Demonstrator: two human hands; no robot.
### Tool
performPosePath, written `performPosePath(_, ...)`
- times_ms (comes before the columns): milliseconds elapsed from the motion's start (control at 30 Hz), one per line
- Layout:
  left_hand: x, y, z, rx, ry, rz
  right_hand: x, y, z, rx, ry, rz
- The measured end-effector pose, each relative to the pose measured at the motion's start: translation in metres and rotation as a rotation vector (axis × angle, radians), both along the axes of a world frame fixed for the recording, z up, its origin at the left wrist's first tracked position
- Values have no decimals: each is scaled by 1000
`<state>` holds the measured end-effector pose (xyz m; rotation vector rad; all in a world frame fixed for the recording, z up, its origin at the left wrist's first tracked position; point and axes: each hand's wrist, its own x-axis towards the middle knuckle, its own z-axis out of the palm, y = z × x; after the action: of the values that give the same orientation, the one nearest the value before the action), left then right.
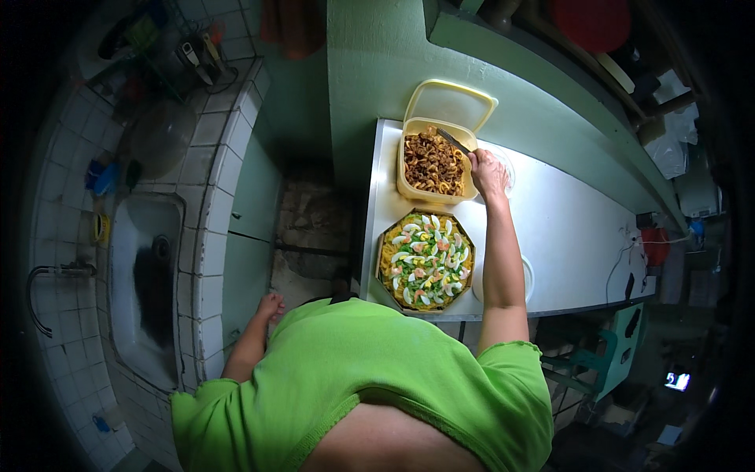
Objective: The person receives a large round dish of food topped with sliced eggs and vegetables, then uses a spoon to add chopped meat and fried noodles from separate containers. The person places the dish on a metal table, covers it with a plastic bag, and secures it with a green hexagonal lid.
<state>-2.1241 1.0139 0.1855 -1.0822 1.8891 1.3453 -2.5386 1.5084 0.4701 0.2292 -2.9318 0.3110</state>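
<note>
My right hand [489, 173] reaches over the far side of the table, its fingers closed round a slim dark utensil [452, 141]. The utensil's far end lies over a yellow plastic food container [403, 185], which is filled with brown, curled pieces of food [432, 164]. The container's lid [450, 102] stands tilted up behind it. Nearer to me sits an eight-sided tray [381, 271] of yellow noodles, topped with egg wedges, chopped greens and pinkish bits. My left hand [271, 305] hangs low beside my body with curled fingers, apart from everything, nothing visible in it.
White round dishes show beside my right hand and partly behind my right forearm [503, 259]. A white table [578, 212] runs along the green wall. To the left are a tiled counter [211, 236] and sink [145, 291]. A green chair [617, 354] stands at the right.
</note>
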Motion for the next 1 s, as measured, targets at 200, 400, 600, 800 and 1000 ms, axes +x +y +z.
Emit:
performPosePath(200, -15, 8, 2, 20, -7, -60, 40, 25, -2, -222, -100, -174)
performPosePath(400, -39, 19, 9, 9, -12, -76, 60, 56, -9, -321, -99, -154)
performPosePath(600, -45, 27, 16, 8, -30, -89, 128, 106, 11, -323, -260, 72)
performPosePath(800, -34, 19, 3, 28, -9, -132, 148, 88, 13, -18, -300, 91)
performPosePath(1000, -47, 22, 10, 25, 13, -78, 135, 88, 21, -11, -325, 83)
